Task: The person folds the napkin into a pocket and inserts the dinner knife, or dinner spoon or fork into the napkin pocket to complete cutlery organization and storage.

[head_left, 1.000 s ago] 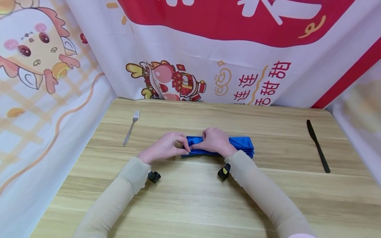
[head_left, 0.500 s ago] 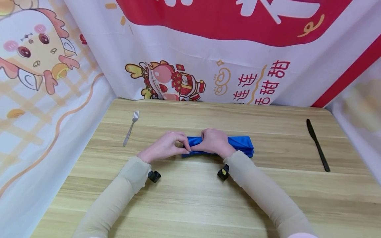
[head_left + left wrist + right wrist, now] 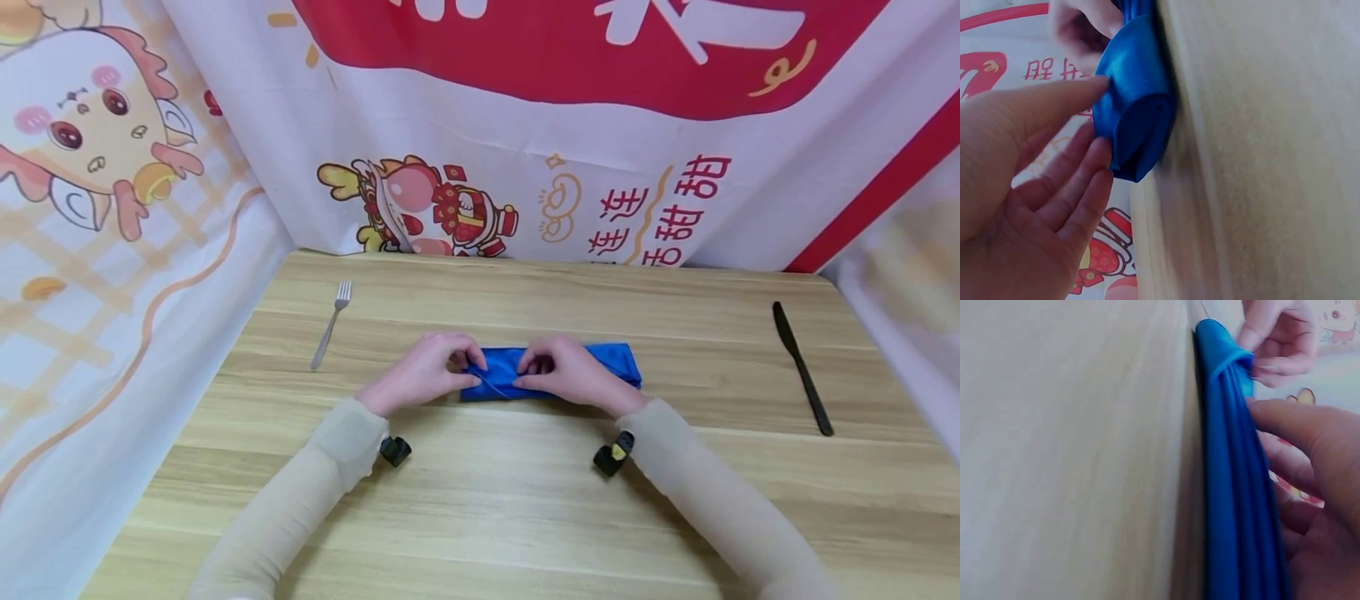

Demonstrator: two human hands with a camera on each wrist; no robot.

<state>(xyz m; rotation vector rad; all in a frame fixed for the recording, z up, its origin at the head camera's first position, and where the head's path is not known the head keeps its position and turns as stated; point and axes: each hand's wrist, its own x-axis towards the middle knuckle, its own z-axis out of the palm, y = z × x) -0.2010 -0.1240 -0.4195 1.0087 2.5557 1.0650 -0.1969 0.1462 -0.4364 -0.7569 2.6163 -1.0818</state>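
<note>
A blue satin napkin (image 3: 501, 359), folded into a narrow pleated strip, lies crosswise on the table. Its left end is turned over into a flap (image 3: 1141, 65), and the stacked pleats (image 3: 1238, 481) show in the right wrist view. At that left end my left hand (image 3: 435, 367) holds the folded cloth, thumb on the near side and fingertips farther across. My right hand (image 3: 566, 371) grips the strip around its middle, just right of the flap, with thumb and index finger curved close together on the cloth. Part of the strip is hidden under the right hand.
A fork (image 3: 328, 327) lies at the left of the wooden table (image 3: 480, 517), tines away from me. On the right lies a black knife (image 3: 802, 367). Printed cloth curtains (image 3: 465, 125) hang along the back and both sides.
My right hand has shifted to the right along the strip, away from the left hand, uncovering the slanted edge of the flap. The left hand moved only slightly right.
</note>
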